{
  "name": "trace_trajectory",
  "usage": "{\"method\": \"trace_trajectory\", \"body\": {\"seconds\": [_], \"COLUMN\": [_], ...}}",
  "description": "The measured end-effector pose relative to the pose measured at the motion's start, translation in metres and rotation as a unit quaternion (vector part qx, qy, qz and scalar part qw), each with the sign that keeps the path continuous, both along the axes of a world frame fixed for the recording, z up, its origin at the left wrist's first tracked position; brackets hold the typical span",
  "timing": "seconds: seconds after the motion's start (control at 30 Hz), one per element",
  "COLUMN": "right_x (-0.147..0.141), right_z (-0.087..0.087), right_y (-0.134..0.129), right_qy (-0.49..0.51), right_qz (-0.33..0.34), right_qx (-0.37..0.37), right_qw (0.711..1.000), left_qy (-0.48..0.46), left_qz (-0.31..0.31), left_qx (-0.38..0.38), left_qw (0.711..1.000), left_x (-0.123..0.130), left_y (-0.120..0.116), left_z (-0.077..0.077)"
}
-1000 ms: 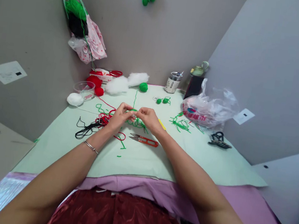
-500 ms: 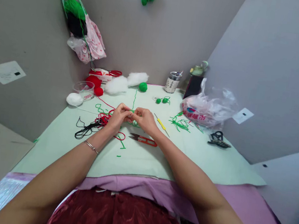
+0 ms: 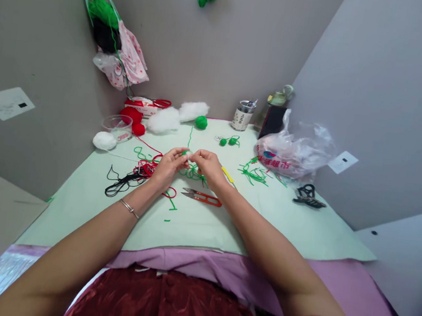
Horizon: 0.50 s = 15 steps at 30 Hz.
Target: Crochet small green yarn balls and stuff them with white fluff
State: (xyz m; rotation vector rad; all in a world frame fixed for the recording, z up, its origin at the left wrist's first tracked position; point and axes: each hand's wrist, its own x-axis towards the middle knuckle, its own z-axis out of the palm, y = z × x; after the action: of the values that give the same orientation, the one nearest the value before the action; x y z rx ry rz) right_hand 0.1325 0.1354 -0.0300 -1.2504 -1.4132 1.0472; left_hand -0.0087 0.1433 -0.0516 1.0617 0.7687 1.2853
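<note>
My left hand (image 3: 170, 166) pinches a small green and white piece (image 3: 187, 155) over the middle of the table. Close beside it, my right hand (image 3: 208, 167) has its thumb and fingertips pressed together at the right side of that piece; the piece is too small to make out fully. Loose green yarn (image 3: 194, 172) lies under and between the hands. Red thread snips (image 3: 202, 197) rest nearer to me, and a yellow-handled hook (image 3: 227, 174) is partly covered by my right hand. Red yarn (image 3: 145, 169) and black yarn (image 3: 121, 184) lie tangled left of my left hand.
Behind are white stuffing (image 3: 165, 120), a green ball (image 3: 201, 122), red yarn balls (image 3: 132, 115) and a pen can (image 3: 243, 116). To the right are green yarn scraps (image 3: 255, 174), a plastic bag (image 3: 292, 150) and a black hair clip (image 3: 308, 196). A white ball (image 3: 104, 140) sits left.
My right hand has shifted slightly right, over part of the yellow hook. The green and white piece shows more between my fingers, and more green yarn is visible below.
</note>
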Motion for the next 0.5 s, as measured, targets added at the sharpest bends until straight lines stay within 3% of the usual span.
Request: {"method": "trace_trajectory", "body": {"seconds": [0.27, 0.5], "right_x": [0.0033, 0.0049], "right_z": [0.0037, 0.004], "right_y": [-0.0039, -0.0015], "right_qy": [-0.047, -0.047], "right_qz": [0.053, 0.043], "right_qx": [0.053, 0.047], "right_qw": [0.996, 0.997], "left_qy": [0.011, 0.003], "left_qz": [0.021, 0.001], "left_qx": [-0.001, -0.006], "left_qw": [1.0, 1.0], "left_x": [-0.0021, -0.0009], "left_y": [0.0022, -0.0007], "left_z": [-0.0006, 0.0014]}}
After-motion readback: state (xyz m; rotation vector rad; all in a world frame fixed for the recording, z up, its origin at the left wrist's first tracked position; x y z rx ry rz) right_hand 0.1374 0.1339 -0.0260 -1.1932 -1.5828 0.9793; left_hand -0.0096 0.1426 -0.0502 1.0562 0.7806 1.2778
